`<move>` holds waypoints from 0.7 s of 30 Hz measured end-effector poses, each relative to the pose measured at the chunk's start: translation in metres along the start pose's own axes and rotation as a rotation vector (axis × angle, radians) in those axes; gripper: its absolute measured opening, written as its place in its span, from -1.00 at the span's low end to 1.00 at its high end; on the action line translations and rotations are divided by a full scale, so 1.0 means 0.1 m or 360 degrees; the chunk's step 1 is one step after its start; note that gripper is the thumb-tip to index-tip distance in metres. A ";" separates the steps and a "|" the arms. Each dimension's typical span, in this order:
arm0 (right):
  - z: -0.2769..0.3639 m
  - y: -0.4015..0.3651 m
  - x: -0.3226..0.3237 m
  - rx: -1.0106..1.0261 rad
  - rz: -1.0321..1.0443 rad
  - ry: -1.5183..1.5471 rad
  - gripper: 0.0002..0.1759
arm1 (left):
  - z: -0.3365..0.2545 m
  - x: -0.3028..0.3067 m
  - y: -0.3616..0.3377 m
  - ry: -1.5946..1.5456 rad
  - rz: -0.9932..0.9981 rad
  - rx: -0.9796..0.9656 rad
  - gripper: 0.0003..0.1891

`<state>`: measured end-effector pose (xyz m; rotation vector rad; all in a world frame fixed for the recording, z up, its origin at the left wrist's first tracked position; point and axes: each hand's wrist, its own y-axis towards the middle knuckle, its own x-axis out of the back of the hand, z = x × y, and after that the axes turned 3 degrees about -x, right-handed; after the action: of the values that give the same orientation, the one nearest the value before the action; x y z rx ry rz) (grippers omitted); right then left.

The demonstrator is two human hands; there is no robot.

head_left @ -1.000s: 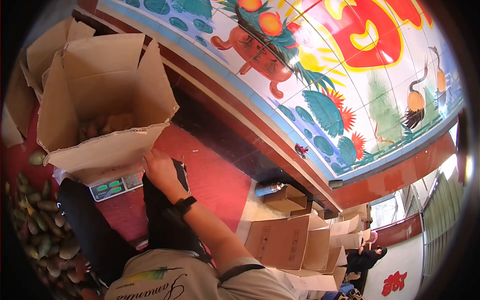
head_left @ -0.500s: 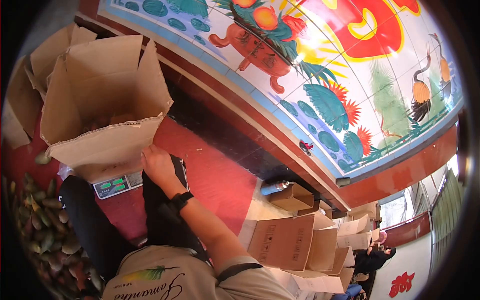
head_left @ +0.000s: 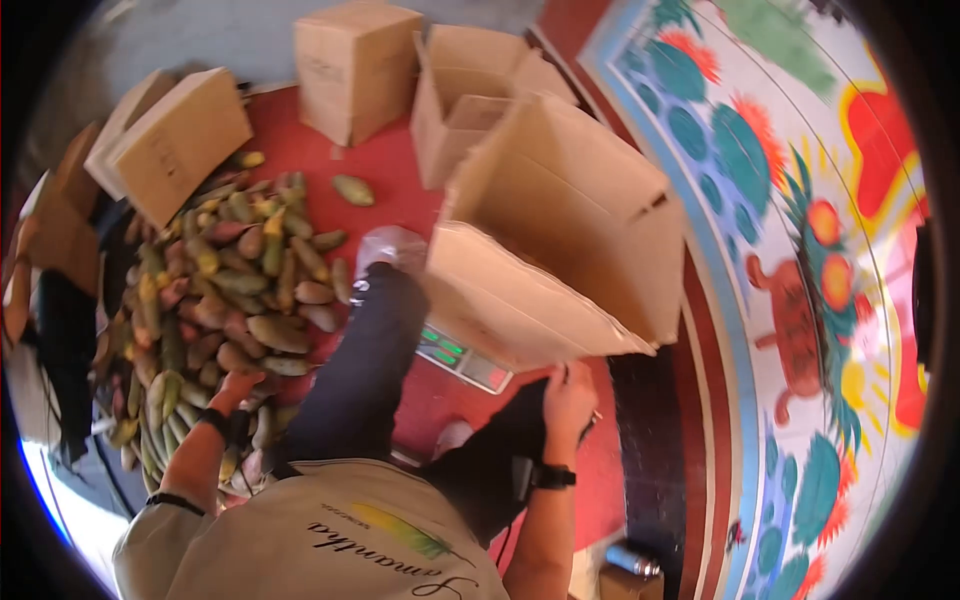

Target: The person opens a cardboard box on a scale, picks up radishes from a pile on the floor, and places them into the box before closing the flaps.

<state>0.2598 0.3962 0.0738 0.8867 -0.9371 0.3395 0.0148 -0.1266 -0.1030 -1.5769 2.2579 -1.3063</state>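
My left hand reaches over a pile of long green, yellow and reddish-brown produce on the left. Its fingers are stretched out over the pieces, slightly blurred. By my right knee, my right hand is closed, just below the near edge of a large open cardboard box. What its fingers hold, if anything, cannot be made out. The box stands tilted in view on a digital scale with lit green displays. Shadow hides most of the inside of the box.
Behind stand a closed carton and another open carton. More cardboard leans at the far left. A single green piece lies on the red floor. A painted tile wall rises on the right, with a bottle below.
My view has swung left, bringing the produce pile into full sight. My left hand now shows at the pile. The right hand stays closed close to the box's near edge.
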 end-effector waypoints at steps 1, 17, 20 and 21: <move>-0.03 -0.02 -0.03 -0.0018 0.0012 0.0016 -0.90 | 0.04 -0.03 0.07 0.0007 -0.0044 0.0030 -0.39; 0.04 0.01 0.07 -0.0062 0.0060 0.0091 -0.90 | -0.66 0.36 -0.39 0.0295 -0.0902 -0.0305 -0.35; 0.01 0.00 0.03 -0.0058 0.0087 0.0083 -0.88 | -0.78 0.62 -0.35 0.0415 -0.1404 -0.0537 -0.33; 0.00 0.00 0.02 -0.0034 0.0068 0.0087 -0.88 | -0.76 0.71 -0.26 0.0434 -0.1559 -0.0677 -0.35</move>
<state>0.2614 0.3961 0.0753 0.8350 -0.9088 0.3877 -0.0378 -0.1421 -0.0106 -3.0698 2.0050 -1.2623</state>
